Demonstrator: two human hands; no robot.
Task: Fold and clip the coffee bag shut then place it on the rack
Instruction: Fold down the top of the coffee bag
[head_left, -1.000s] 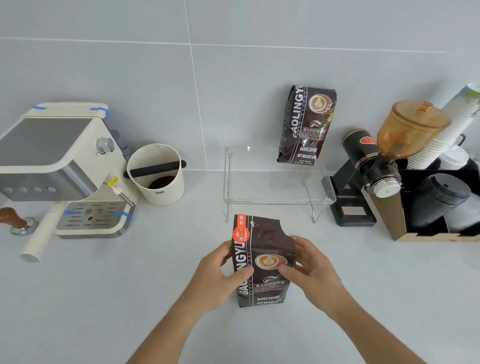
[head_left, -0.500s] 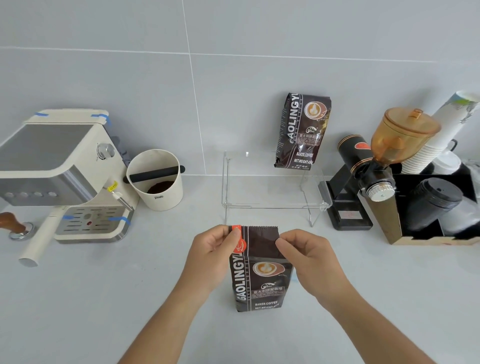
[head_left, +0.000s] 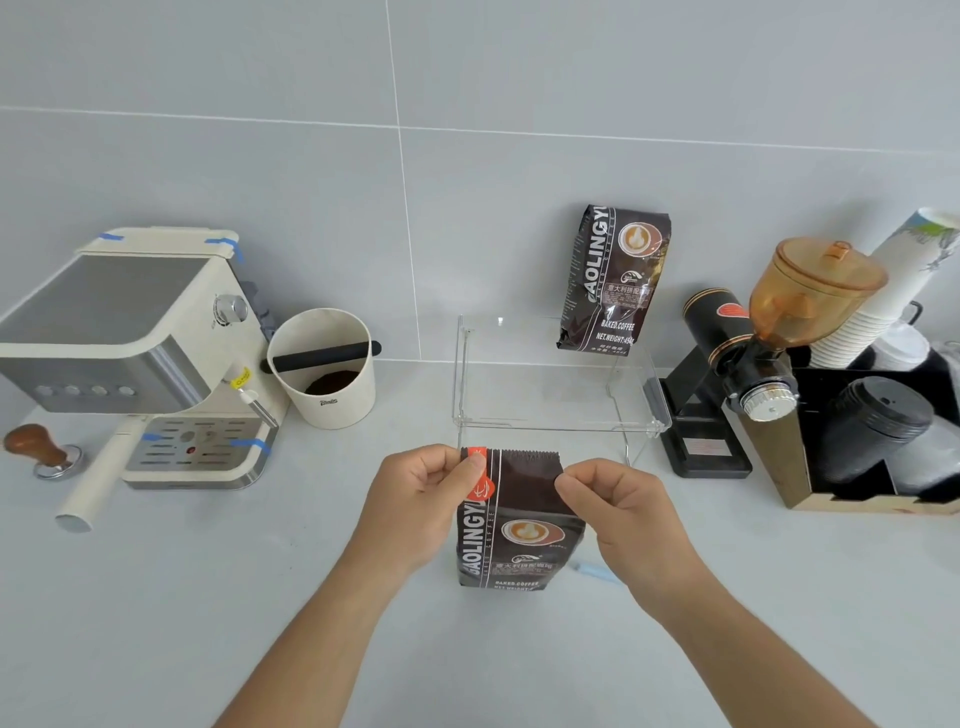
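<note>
Before the rack, both hands pinch the coffee bag's top corners.

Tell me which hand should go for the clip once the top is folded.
Right, probably. A pale blue item, likely the clip, lies just under the right hand; the left hand is across the coffee bag.

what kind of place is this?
Likely a coffee station on a kitchen or café counter: an espresso machine, a grinder with an amber hopper, and stacked paper cups against a tiled wall. Both hands hold a coffee bag.
</note>
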